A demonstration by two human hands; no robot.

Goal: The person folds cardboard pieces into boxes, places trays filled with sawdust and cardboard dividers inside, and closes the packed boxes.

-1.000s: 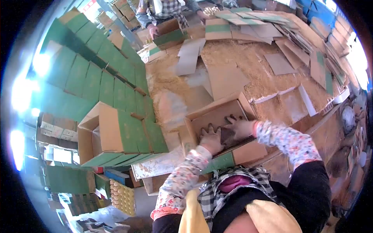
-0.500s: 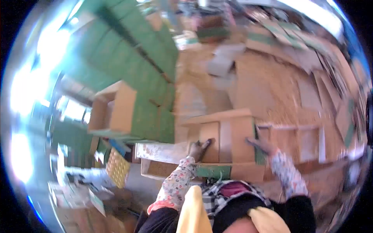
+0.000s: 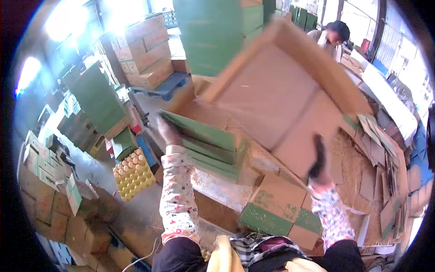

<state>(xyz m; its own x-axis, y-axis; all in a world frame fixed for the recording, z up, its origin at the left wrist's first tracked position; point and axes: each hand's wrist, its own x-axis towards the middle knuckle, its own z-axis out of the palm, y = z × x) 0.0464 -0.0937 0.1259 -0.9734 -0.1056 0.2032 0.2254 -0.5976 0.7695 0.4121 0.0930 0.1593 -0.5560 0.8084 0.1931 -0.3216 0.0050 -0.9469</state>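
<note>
the carton (image 3: 272,95) has tipped up; grip its likely light, stiff walls (image 3: 322,65), though i can't tell how open your left hand (image 3: 168,130) or right hand (image 3: 321,170) is, or its hold.

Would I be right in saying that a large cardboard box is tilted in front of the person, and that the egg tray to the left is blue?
Not quite: the egg tray is yellow, as the head view shows; the rest, about the cardboard box, is right.

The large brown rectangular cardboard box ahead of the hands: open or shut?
Open: the large brown rectangular cardboard box faces the camera with no lid across it, its bare inside showing beside raised brown side walls.
</note>
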